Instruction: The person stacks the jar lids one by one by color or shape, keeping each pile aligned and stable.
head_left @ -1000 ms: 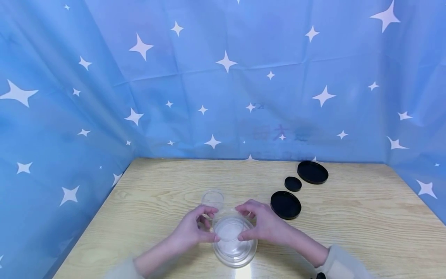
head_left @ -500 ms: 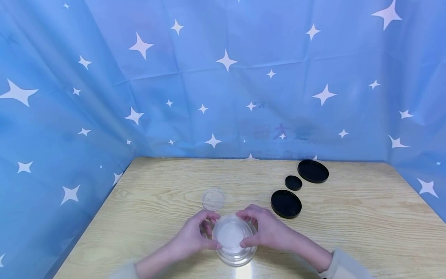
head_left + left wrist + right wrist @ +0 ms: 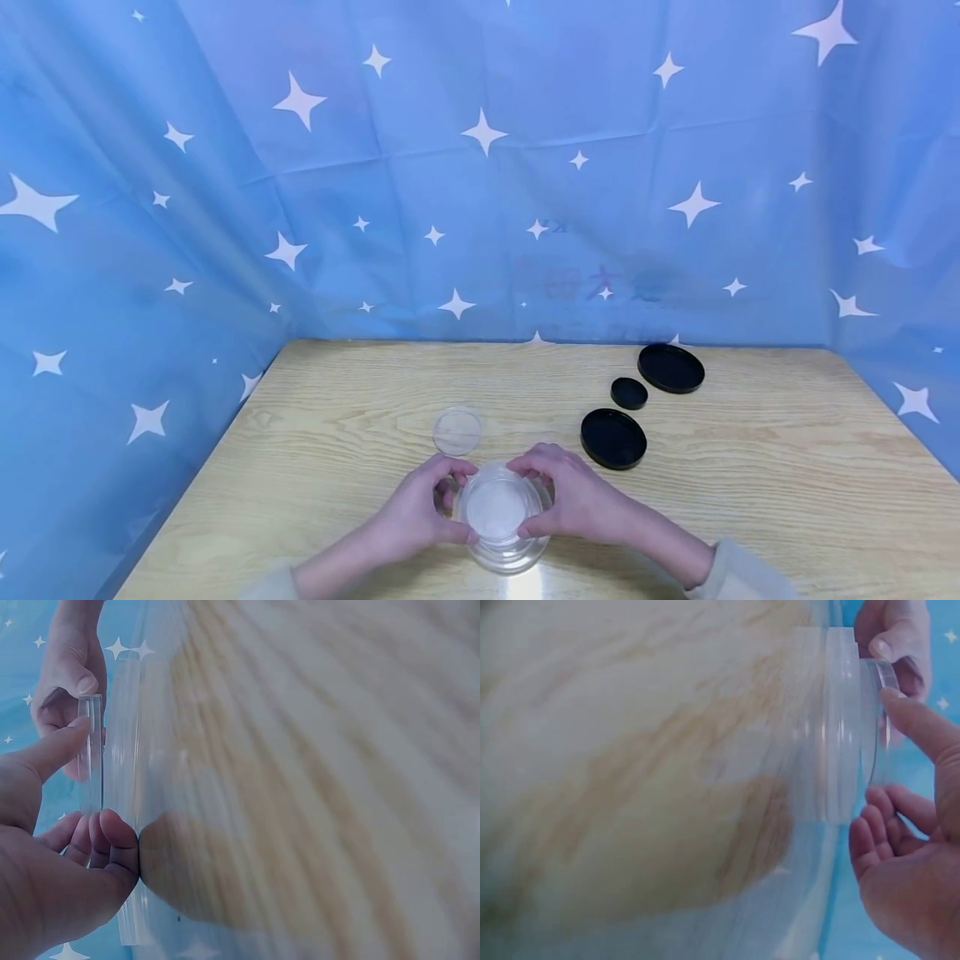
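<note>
Near the front of the table, my left hand (image 3: 420, 508) and right hand (image 3: 573, 498) hold a small clear round dish (image 3: 497, 502) from opposite sides. Thumbs grip its near edge and fingers its far edge. Right under it is a stack of wider clear round dishes (image 3: 508, 560), like petri dishes. In the left wrist view, the small dish (image 3: 91, 769) appears edge-on, a thin gap from the stack. The right wrist view shows it slightly tilted beside the stacked dishes (image 3: 842, 727); whether they touch there I cannot tell.
Another clear round piece (image 3: 457, 431) lies flat just beyond the left hand. To the right are black round lids, two large (image 3: 613, 438) (image 3: 671, 368) and one small (image 3: 629, 393). A blue star-patterned cloth (image 3: 487, 208) hangs behind the wooden table (image 3: 345, 400).
Both hands have come slightly nearer with the small clear dish, which has moved down over the stack. The clear piece beyond them and the black lids stay in place.
</note>
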Demonstrator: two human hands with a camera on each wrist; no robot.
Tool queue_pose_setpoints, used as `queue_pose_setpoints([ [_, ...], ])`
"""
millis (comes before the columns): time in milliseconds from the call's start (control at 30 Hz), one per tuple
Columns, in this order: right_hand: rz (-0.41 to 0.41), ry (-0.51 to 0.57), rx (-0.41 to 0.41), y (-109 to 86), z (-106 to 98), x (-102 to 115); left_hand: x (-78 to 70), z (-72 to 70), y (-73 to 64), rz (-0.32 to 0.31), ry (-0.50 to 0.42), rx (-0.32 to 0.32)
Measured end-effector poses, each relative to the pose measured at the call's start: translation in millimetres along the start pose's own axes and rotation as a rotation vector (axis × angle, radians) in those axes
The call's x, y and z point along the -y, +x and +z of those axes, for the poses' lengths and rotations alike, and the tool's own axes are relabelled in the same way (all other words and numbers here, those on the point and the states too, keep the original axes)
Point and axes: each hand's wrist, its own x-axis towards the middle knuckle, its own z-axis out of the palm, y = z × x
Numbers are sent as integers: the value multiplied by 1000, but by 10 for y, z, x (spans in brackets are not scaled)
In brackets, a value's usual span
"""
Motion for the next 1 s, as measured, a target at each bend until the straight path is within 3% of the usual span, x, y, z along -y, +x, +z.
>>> queue_pose_setpoints([
  [1000,26,-39,52,-1,31,-27,8,14,37,10,28,20],
])
